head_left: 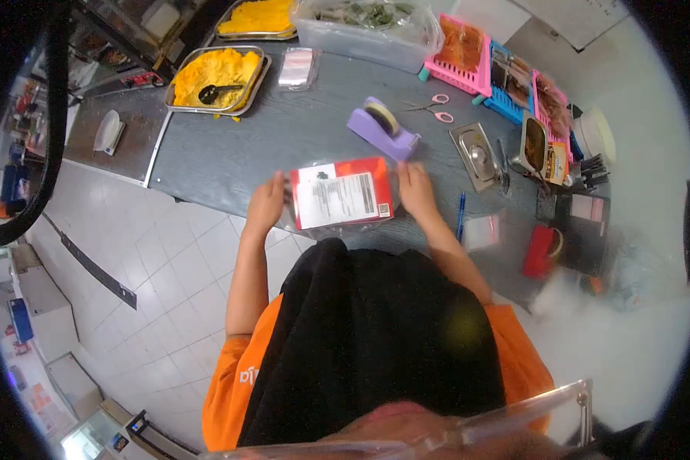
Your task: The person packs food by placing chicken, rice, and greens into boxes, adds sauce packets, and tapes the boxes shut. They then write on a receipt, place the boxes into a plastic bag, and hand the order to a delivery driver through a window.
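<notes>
A red package [382, 176] in clear plastic lies at the front edge of the grey table, with a printed white label [337, 201] on top. My left hand [267, 201] holds its left side, fingers partly blurred against the plastic. On the opposite side, my right hand [417, 190] grips the clear wrapping at the package's edge. Just beyond the package stands a purple tape dispenser [383, 130] with a roll of tape in it. Pink-handled scissors [441, 109] lie to the right of the dispenser.
Two trays of yellow food [215, 73] stand at the back left, a black spoon in the nearer. Behind are a plastic tub [360, 38] and pink [483, 69] and blue baskets [506, 96]. A metal lid [475, 157], blue pen [461, 215] and red tape dispenser [540, 251] lie right.
</notes>
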A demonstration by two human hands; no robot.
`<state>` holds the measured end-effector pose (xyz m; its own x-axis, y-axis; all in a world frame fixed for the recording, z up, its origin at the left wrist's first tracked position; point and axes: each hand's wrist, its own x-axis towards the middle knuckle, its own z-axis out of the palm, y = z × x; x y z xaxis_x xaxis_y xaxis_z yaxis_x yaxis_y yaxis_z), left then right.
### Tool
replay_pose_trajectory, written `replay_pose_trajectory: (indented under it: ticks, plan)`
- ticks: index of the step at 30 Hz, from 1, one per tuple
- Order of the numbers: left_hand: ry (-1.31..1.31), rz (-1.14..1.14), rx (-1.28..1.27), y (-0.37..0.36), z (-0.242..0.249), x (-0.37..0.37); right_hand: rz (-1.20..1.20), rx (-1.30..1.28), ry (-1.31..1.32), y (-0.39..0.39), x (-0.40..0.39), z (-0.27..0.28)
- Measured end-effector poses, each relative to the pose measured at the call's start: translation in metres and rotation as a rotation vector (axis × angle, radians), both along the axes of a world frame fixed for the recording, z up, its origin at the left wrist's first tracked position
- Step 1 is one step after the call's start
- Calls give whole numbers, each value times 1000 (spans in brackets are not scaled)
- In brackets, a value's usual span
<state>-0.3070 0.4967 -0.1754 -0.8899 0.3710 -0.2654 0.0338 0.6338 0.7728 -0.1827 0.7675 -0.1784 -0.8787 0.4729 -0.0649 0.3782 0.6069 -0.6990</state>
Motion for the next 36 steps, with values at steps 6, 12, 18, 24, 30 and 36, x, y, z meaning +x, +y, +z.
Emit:
replay_pose_trajectory:
  ticks: [6, 12, 18, 24, 30, 36]
  plan:
    - [359, 15, -131, 12, -67, -20, -97, -57, 54, 3, -15, -62]
    - [282, 143, 263, 11, -22, 2, -432, -539, 387, 0, 3, -46]
    - [-109, 152, 340, -11, -48, 49, -345, -655, 269, -11, 8, -60]
    - [-282, 221, 532, -14, -60, 64, -277, -649, 90, -1, -10, -57]
    - [-360, 291, 475, -24, -53, 72, -343, -362, 386, -12, 21, -81]
    - [-326, 218, 495, -15, -43, 67, 40, -177, 193, 3, 28, -52]
